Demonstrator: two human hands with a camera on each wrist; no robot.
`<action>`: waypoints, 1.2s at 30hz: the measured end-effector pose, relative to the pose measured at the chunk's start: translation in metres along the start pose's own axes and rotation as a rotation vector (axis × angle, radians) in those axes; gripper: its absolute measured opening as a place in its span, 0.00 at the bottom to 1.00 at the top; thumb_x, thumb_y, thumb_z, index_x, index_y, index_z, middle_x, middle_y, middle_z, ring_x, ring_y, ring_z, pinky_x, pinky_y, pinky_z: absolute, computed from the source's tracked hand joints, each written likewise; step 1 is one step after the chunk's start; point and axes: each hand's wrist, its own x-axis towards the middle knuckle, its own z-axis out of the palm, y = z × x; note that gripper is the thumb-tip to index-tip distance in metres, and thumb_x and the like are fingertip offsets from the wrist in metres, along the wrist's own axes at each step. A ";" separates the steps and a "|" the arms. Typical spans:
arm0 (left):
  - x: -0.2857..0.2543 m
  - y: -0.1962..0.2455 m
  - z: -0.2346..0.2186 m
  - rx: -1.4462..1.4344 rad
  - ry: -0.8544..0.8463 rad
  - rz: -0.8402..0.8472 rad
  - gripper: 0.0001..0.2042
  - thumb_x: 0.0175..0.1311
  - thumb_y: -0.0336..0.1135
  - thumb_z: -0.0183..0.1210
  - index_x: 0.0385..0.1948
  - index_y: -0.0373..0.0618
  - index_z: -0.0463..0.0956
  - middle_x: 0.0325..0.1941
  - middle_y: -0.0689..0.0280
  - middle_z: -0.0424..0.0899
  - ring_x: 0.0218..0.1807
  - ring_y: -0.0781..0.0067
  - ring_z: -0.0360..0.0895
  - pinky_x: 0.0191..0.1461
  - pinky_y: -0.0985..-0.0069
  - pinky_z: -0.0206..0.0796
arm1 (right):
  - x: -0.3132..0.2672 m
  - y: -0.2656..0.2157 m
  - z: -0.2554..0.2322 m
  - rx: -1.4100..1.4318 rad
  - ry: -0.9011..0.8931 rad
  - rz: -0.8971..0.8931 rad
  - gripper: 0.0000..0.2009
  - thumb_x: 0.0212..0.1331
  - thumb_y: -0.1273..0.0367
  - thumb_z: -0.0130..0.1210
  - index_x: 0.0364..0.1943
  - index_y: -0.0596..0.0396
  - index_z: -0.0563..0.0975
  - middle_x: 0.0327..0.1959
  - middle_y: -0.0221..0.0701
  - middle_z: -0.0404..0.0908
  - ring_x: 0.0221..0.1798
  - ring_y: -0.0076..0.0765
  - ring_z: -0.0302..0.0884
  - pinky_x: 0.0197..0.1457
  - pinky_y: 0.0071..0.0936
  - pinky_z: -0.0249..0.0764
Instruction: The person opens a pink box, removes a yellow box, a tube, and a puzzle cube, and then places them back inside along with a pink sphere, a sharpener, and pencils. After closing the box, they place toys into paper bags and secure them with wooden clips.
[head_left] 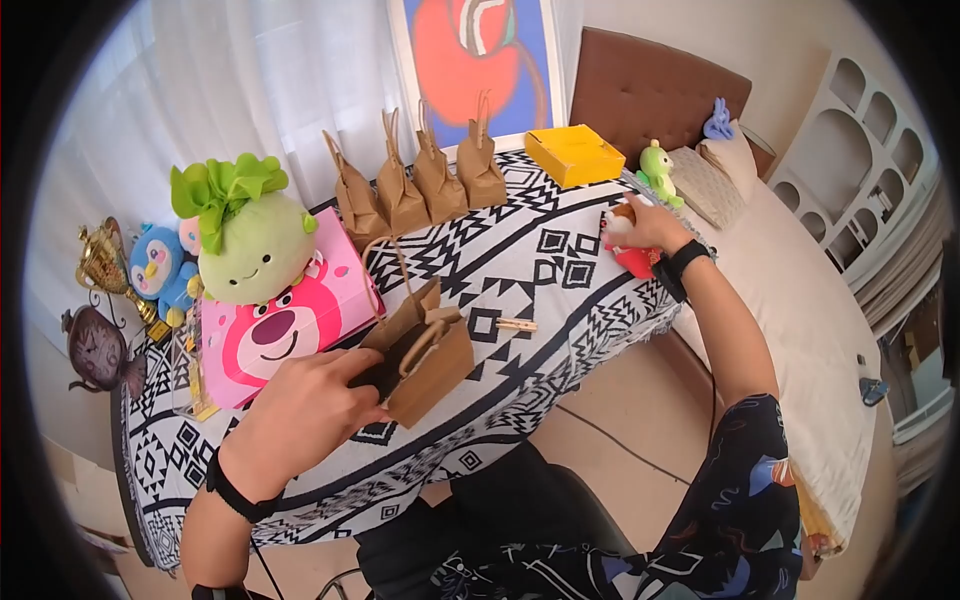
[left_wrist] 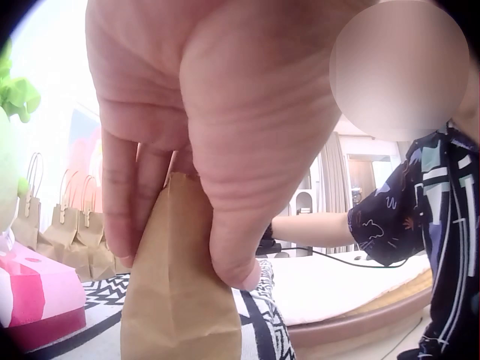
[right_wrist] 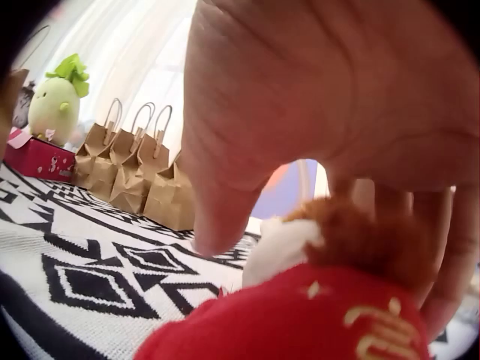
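In the head view my left hand (head_left: 315, 405) grips a small brown paper bag (head_left: 440, 378) at its near end. The bag stands with its mouth open and its twisted handles up. In the left wrist view, thumb and fingers lie on either side of the bag (left_wrist: 180, 277). Far to the right, my right hand (head_left: 652, 226) holds a small plush toy (head_left: 634, 263) in red clothing. The right wrist view shows the toy's brown and white head (right_wrist: 360, 236) between thumb and fingers, above red cloth with gold marks. A wooden clothespin (head_left: 517, 325) lies right of the bag.
Several brown paper bags (head_left: 440, 185) stand in a row at the back, beside a yellow box (head_left: 575, 155). On the left, a green plush (head_left: 258, 250) sits on a pink box (head_left: 325, 330). A green toy (head_left: 657, 172) is at the far right; a bed (head_left: 790, 290) adjoins the table.
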 end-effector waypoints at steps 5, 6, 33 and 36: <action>-0.003 -0.003 0.007 0.003 0.077 0.032 0.10 0.55 0.37 0.69 0.24 0.40 0.83 0.55 0.55 0.84 0.51 0.55 0.83 0.48 0.62 0.78 | 0.020 0.026 0.023 0.266 -0.106 -0.175 0.41 0.39 0.52 0.78 0.64 0.47 0.77 0.54 0.44 0.87 0.57 0.52 0.85 0.62 0.37 0.77; -0.004 -0.004 0.008 -0.003 0.086 -0.010 0.10 0.55 0.37 0.69 0.24 0.40 0.83 0.55 0.55 0.84 0.51 0.55 0.83 0.48 0.62 0.78 | 0.006 0.005 0.003 0.334 -0.056 -0.200 0.39 0.42 0.57 0.78 0.63 0.52 0.77 0.54 0.43 0.87 0.56 0.49 0.85 0.62 0.36 0.78; -0.019 -0.028 0.032 0.004 0.210 0.028 0.07 0.56 0.33 0.65 0.27 0.40 0.85 0.43 0.57 0.78 0.48 0.58 0.81 0.42 0.64 0.79 | -0.141 -0.264 -0.066 0.407 -0.251 -1.279 0.32 0.44 0.75 0.73 0.60 0.52 0.76 0.52 0.40 0.85 0.52 0.52 0.85 0.56 0.38 0.81; -0.017 -0.028 0.035 0.000 0.262 0.055 0.06 0.56 0.32 0.65 0.28 0.39 0.85 0.42 0.57 0.78 0.47 0.59 0.81 0.42 0.63 0.79 | -0.146 -0.274 -0.061 0.242 -0.325 -1.272 0.30 0.47 0.76 0.71 0.58 0.51 0.75 0.48 0.41 0.84 0.49 0.55 0.85 0.52 0.41 0.82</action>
